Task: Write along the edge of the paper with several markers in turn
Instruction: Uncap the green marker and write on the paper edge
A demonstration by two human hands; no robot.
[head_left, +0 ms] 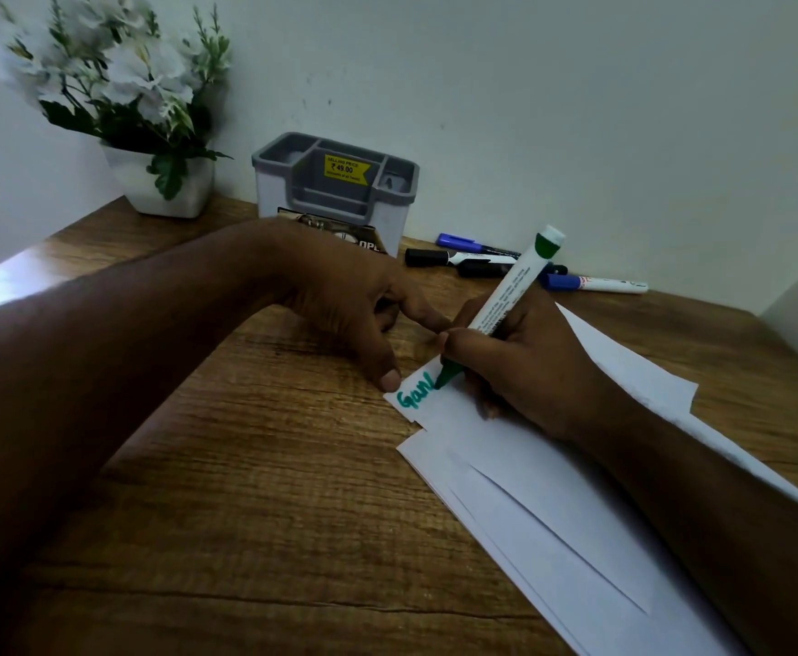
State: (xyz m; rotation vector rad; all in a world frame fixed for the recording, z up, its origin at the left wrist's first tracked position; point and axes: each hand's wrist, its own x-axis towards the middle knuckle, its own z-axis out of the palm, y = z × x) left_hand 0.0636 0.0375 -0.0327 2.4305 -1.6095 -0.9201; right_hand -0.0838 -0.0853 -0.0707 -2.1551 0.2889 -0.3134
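Note:
White sheets of paper [529, 504] lie on the wooden desk at the right, overlapping. My right hand [524, 366] grips a green marker [506, 307], tip down on the top sheet's near-left corner, beside green letters [417, 395] written along the edge. My left hand [340, 295] rests on the desk, its thumb pressing the paper's corner just left of the letters and a finger touching the sheet's far edge. It holds nothing. Behind the hands lie several capped markers: a black one [434, 258], a blue one [463, 242] and a blue-and-white one [595, 282].
A grey-and-white desk organiser [335, 191] with a yellow price sticker stands against the wall. A white pot of white flowers [160, 182] is at the back left. The wall closes the desk's far side, and a wall corner stands at the right.

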